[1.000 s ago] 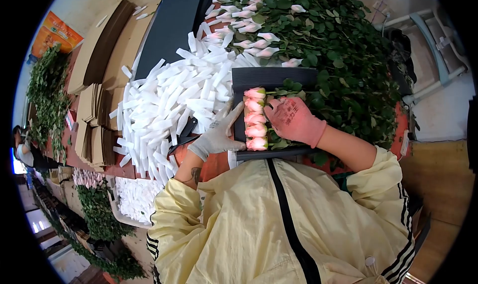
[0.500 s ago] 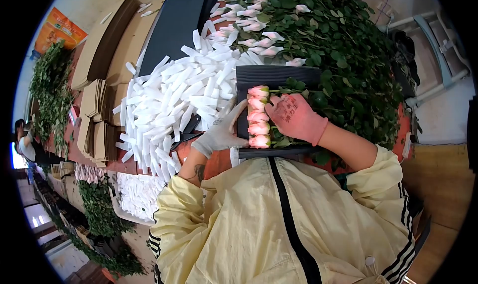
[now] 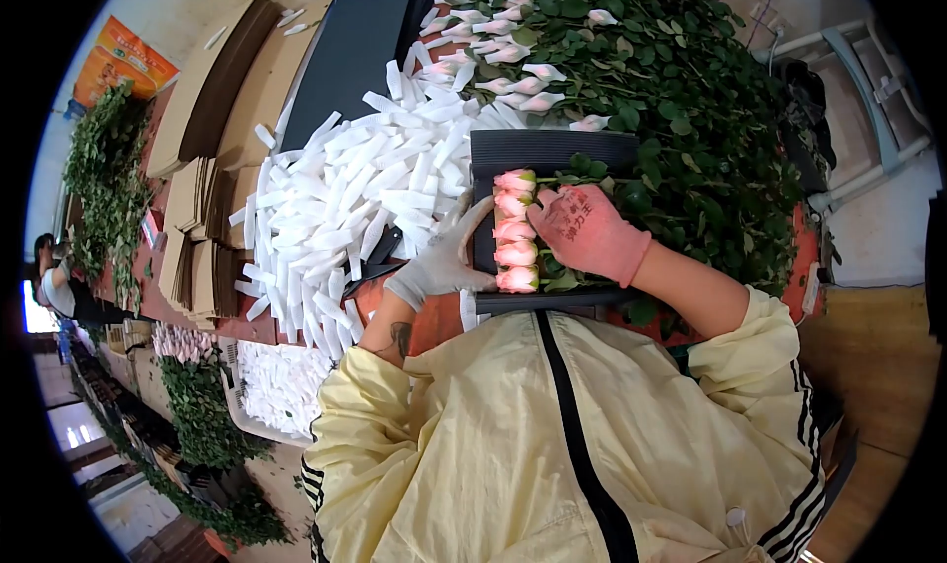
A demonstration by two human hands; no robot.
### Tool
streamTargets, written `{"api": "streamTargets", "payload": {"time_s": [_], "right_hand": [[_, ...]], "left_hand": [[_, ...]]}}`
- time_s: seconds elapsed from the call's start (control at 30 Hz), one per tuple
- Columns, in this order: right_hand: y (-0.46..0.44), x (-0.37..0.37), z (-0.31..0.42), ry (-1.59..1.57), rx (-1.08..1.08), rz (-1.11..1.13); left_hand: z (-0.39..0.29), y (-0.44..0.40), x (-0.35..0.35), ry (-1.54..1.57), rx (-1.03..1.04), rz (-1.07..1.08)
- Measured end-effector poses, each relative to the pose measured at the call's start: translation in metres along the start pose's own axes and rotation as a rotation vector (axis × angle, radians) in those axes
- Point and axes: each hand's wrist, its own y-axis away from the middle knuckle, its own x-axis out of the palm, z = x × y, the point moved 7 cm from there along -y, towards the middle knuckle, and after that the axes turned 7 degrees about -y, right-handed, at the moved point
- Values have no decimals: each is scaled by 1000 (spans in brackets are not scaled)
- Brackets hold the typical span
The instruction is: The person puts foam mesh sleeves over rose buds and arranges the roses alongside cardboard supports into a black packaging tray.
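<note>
A row of several pink roses (image 3: 516, 229) lies with the heads lined up on a black ribbed corrugated sheet (image 3: 552, 149), whose far and near edges stand up. My left hand (image 3: 446, 259), in a greyish-white glove, rests at the left of the heads with its thumb and fingers spread along the row. On the stem side, my right hand (image 3: 590, 232) in a pink glove has its fingers curled in against the middle heads. Whatever lies between those fingertips is hidden. Green leaves and stems run from the roses under the right hand.
White foam sleeves (image 3: 370, 188) are heaped left of the sheet, with black-handled scissors (image 3: 377, 259) beside them. Sleeved roses (image 3: 518, 84) with leafy stems (image 3: 681, 99) fill the back right. Cardboard pieces (image 3: 202, 198) and a black sheet (image 3: 350, 55) lie further left.
</note>
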Motion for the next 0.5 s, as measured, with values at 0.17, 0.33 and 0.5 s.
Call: {"api": "streamTargets", "payload": {"time_s": [0.17, 0.33, 0.5], "right_hand": [[2, -2, 2, 23, 18, -37], [6, -10, 7, 2, -44, -195], [2, -3, -1, -63, 46, -58]], "left_hand": [[-7, 0, -3, -27, -2, 41], [-56, 30, -47, -371, 38, -420], [-117, 16, -8, -605, 157, -263]]}}
